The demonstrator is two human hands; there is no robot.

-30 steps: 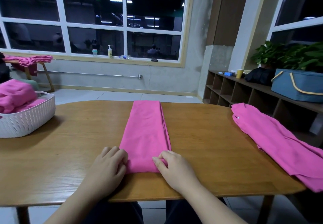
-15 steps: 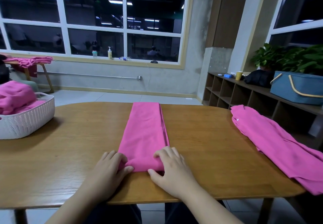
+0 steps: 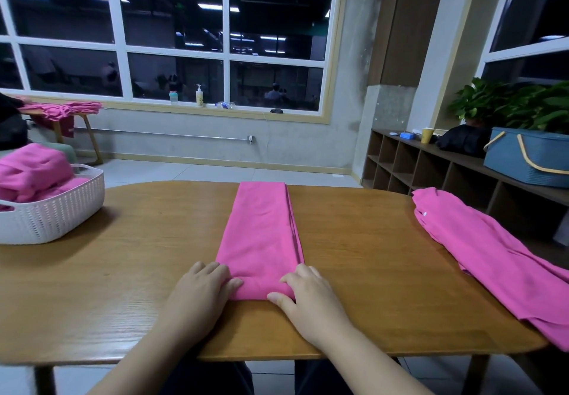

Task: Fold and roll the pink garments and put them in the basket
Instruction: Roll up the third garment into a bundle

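Left hand (image 3: 200, 291) and right hand (image 3: 303, 294) pinch the folded garment (image 3: 261, 240)'s near end on the tabletop (image 3: 369, 256); roll tightly, keeping edges aligned.

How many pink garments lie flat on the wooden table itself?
2: a folded strip at centre under both hands, and a loose one on the right edge. The white basket holds more, uncountable.

Our left hand (image 3: 197, 294) and right hand (image 3: 311, 299): bare, forearms unsleeved, no rings; dark trousers (image 3: 212, 374) below.
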